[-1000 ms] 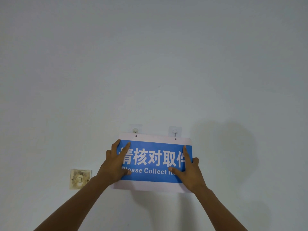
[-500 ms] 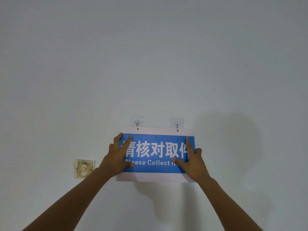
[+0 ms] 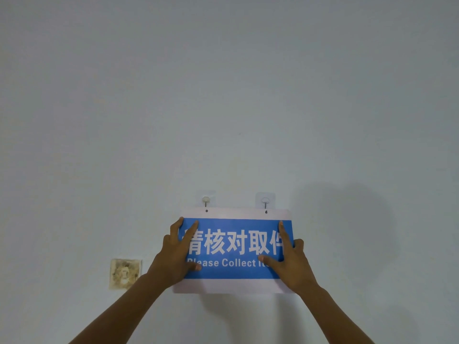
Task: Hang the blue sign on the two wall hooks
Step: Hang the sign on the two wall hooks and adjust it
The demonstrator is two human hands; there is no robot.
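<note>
Head view: blue sign (image 3: 236, 249), white-bordered with white lettering, pressed flat to the wall under two hooks (image 3: 206, 201) by left hand (image 3: 177, 256) and right hand (image 3: 289, 264), fingers spread open.

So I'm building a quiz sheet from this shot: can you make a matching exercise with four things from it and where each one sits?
Things:
1. left hand
2. right hand
3. rectangular blue-and-white sign
4. stained square wall plate

Places:
A. flat on the sign's right end
B. left of the sign, low on the wall
C. just under two clear adhesive hooks
D. flat on the sign's left end

Pairs: 1-D, 2-A, 3-C, 4-B
</note>
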